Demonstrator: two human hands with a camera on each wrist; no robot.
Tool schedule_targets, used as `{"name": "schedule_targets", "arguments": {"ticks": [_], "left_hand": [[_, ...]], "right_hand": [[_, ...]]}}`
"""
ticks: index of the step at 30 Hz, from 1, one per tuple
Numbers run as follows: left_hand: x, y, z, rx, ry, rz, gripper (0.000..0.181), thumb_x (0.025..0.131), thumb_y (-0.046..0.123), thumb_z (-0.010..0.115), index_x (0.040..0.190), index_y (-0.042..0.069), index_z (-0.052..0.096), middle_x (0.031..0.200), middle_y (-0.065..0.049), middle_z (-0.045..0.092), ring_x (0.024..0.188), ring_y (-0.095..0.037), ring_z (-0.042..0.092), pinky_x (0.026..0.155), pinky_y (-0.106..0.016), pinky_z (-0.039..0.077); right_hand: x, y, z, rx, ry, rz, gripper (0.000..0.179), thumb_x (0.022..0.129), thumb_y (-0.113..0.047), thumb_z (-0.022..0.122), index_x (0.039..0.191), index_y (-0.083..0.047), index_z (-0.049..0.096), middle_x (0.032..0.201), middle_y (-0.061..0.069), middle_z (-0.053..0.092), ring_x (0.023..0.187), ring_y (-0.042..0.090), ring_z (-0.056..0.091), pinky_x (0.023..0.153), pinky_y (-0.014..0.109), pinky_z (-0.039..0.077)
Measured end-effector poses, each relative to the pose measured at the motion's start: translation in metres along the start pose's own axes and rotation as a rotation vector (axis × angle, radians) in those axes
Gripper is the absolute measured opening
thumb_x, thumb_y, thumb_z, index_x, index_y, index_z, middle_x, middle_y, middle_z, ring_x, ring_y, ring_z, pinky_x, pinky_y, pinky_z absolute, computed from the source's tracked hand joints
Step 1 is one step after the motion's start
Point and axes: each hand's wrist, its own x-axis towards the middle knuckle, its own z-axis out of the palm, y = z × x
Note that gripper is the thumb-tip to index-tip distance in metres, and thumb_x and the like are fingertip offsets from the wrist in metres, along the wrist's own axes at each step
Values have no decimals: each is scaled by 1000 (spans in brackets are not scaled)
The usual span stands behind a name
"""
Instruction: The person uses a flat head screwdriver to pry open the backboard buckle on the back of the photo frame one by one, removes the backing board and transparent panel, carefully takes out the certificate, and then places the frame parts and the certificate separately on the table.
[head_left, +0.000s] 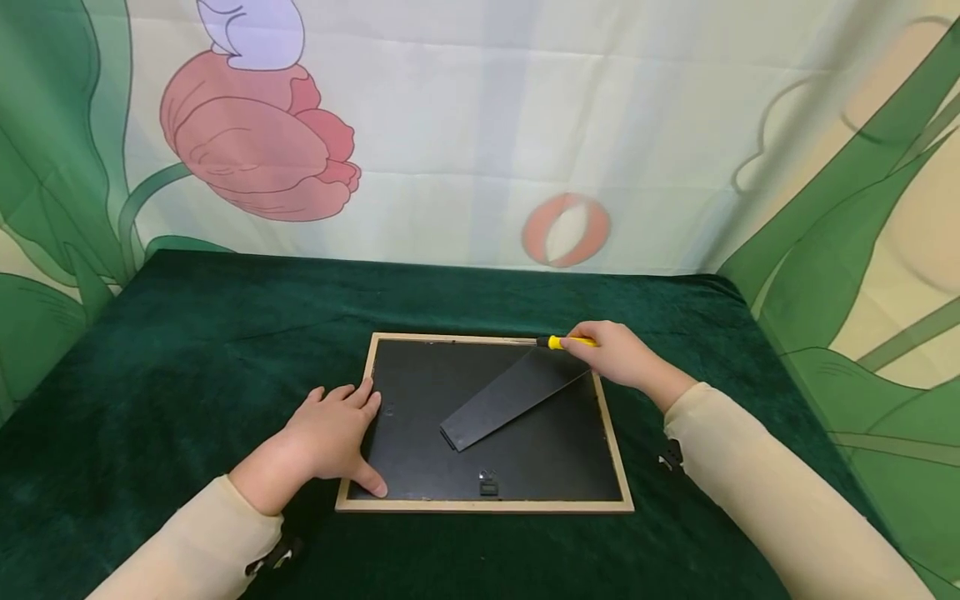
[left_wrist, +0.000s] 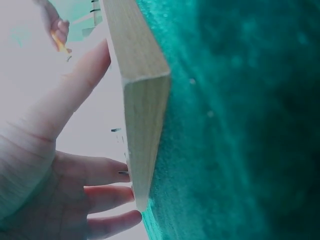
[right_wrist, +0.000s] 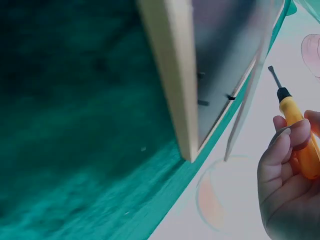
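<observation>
A picture frame [head_left: 487, 506] with a light wooden rim lies face down, its black backing board [head_left: 416, 375] upward. From the backing a black easel leg [head_left: 502, 404] stands out at a slant. My left hand [head_left: 330, 433] rests on the frame's left side, fingers spread along the rim and thumb on the near left corner. Over the far right part of the frame, my right hand [head_left: 615, 354] grips a screwdriver [right_wrist: 295, 112] by its yellow handle. In the right wrist view its flat metal tip is apart from the frame. Small dark metal tabs [right_wrist: 203, 103] show along the inner edge.
Dark green velvet cloth [head_left: 225, 333] covers the table under the frame. A small dark hanger [head_left: 488, 485] sits near the backing's near edge. Behind the table hangs a pale curtain [head_left: 637, 125] printed with flowers and leaves.
</observation>
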Motion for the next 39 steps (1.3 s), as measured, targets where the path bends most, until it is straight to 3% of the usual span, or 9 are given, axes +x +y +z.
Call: {"name": "schedule_targets", "arguments": {"ticks": [6,13,27,39], "left_hand": [[0,0,0,-6,3,-1,116,50,64,80,139,-1,41,146,-22,30,129,-43,32,101,-64,21],[1,-2,2,-23,-2,-2,117,50,64,80,139,-1,40,147,-23,29,130,-43,31,101,-65,20],[1,-4,7,-91,49,-13,125,48,60,83,142,-3,31,147,-20,30,132,-43,26,100,-67,17],[1,-7,10,-78,53,19,114,50,62,81,136,-2,42,146,-23,30,133,-43,25,99,-68,18]], "right_hand": [[-15,12,-1,28,28,10,38,96,-35,50,114,-4,61,94,11,60,62,19,52,57,30,47],[-30,22,-2,68,61,16,38,96,-35,51,114,-2,58,81,13,58,65,20,52,60,31,46],[-53,45,-6,119,109,31,41,96,-34,52,115,2,56,86,15,59,70,19,56,64,31,51],[-66,58,-9,117,126,46,44,96,-37,50,116,2,55,89,15,58,74,21,57,65,31,51]]}}
